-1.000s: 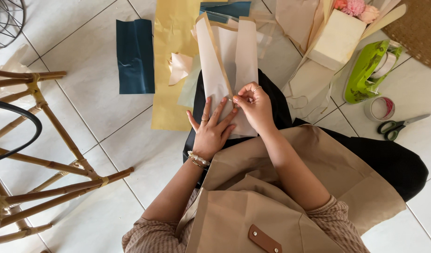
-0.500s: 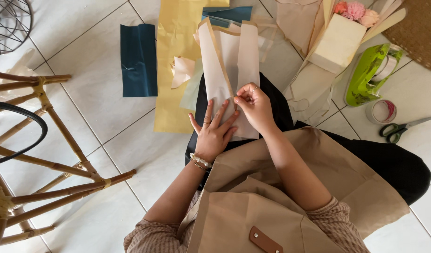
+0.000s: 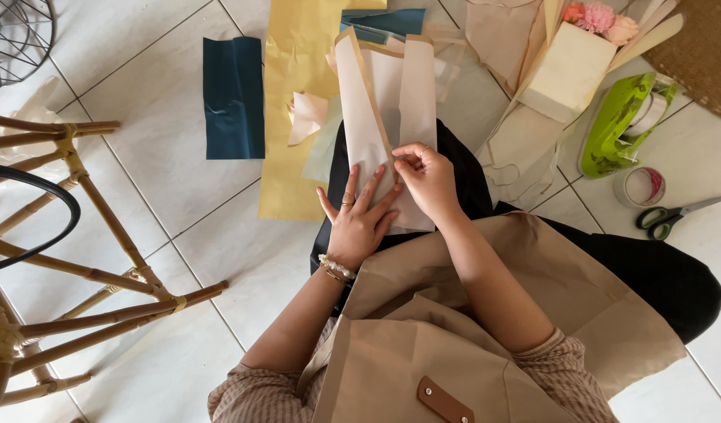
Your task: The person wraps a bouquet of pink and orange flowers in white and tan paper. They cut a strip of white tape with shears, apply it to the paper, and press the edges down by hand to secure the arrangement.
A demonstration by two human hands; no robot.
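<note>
A folded sheet of pale paper [image 3: 376, 117] with a brown kraft backing lies along the person's black-clad lap at the centre of the frame, its top end reaching toward the upper edge. It looks thin, light and matte, stiff enough to keep a crease yet easy to tear or dent, so it is likely best handled at the folded edge, with flat pressure rather than a hard grip. The left hand [image 3: 359, 223] lies flat on the lower part of the sheet, fingers spread, pinning it down. The right hand [image 3: 429, 178] is just beside it, almost touching, thumb and fingers pinched shut on the raised fold.

Under and to the left of the sheet lies a long yellow paper sheet [image 3: 294, 94], and farther left a dark teal paper rectangle [image 3: 233, 98], both flat on the white tiled floor [image 3: 164, 196]. At upper right stands a cream box [image 3: 568, 70] with pink flowers [image 3: 599, 16]. Right of it sit a glossy green tape dispenser [image 3: 620, 125], a roll of tape [image 3: 641, 186] and scissors [image 3: 674, 217]. A rattan chair frame [image 3: 70, 227] fills the left side.
</note>
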